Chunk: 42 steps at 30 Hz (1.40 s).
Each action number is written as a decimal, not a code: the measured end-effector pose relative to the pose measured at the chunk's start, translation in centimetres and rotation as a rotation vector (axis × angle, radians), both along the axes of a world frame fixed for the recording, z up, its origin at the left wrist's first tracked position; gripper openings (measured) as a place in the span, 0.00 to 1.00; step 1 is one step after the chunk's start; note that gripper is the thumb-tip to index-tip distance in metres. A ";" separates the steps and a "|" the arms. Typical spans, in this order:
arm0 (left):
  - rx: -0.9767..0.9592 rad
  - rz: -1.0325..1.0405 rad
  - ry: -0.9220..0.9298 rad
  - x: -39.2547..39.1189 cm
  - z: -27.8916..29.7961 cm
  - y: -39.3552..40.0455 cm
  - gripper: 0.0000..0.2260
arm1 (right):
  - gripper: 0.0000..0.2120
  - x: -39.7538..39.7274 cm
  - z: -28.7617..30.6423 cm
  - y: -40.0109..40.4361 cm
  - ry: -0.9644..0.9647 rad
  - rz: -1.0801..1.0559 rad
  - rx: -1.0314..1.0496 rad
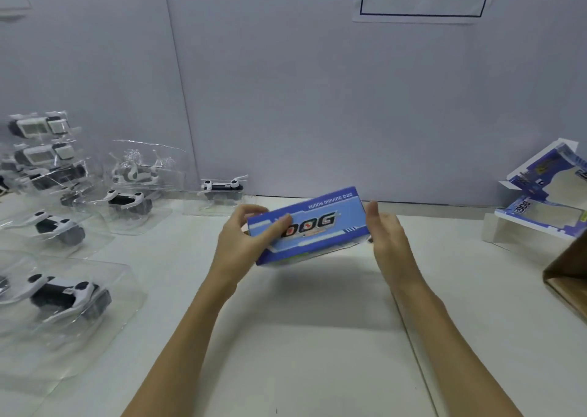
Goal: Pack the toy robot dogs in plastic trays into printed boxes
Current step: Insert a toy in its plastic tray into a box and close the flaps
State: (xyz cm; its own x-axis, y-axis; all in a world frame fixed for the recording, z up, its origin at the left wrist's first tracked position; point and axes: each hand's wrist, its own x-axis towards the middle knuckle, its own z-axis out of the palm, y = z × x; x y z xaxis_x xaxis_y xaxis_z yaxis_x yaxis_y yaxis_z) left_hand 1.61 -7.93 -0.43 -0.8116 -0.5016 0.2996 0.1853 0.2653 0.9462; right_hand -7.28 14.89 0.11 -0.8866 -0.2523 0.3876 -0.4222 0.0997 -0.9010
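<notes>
A blue printed box (313, 226) marked "DOG" hangs tilted above the middle of the white table (301, 337). My left hand (244, 238) grips its left end, thumb on the printed face and fingers curled over the top edge. Against its right end my right hand (386, 235) presses with straight fingers. Several black-and-white toy robot dogs in clear plastic trays lie on the left, the nearest tray (63, 296) by the front left edge and one (222, 189) against the back wall.
Flat and half-folded printed boxes (546, 200) are piled at the right back. A brown cardboard carton (568, 273) juts in at the right edge. A stack of packed trays (41, 149) stands at the far left. A grey partition wall closes the back.
</notes>
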 end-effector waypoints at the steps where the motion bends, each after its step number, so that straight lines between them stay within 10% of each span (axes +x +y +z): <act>1: 0.129 0.043 0.013 0.0 0.2 -0.2 0.33 | 0.19 0.1 0.2 0.2 0.035 0.064 0.006; 6: 0.359 0.022 -0.117 0.3 0.2 -1.0 0.33 | 0.39 0.7 -0.3 -0.8 0.174 0.213 0.133; 12: 0.251 -0.204 -0.044 -0.3 0.2 0.1 0.22 | 0.18 0.3 -0.5 -1.7 -0.031 -0.065 0.050; 35: 0.484 -0.207 0.074 -1.9 -2.1 1.1 0.37 | 0.21 -0.7 -1.1 -0.7 -0.262 0.028 -0.212; 42: 0.550 -0.110 0.153 -1.8 -2.2 -0.1 0.25 | 0.32 -0.5 0.5 1.9 -0.366 0.313 0.215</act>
State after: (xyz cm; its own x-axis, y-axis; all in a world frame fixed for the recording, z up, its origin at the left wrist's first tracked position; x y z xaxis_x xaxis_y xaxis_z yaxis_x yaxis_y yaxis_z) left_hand -0.20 -8.04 -2.60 -0.8359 -0.5316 0.1369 0.3292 -0.2860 0.8999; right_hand -7.76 16.79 0.59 -0.8238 -0.5664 -0.0233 -0.1229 0.2186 -0.9681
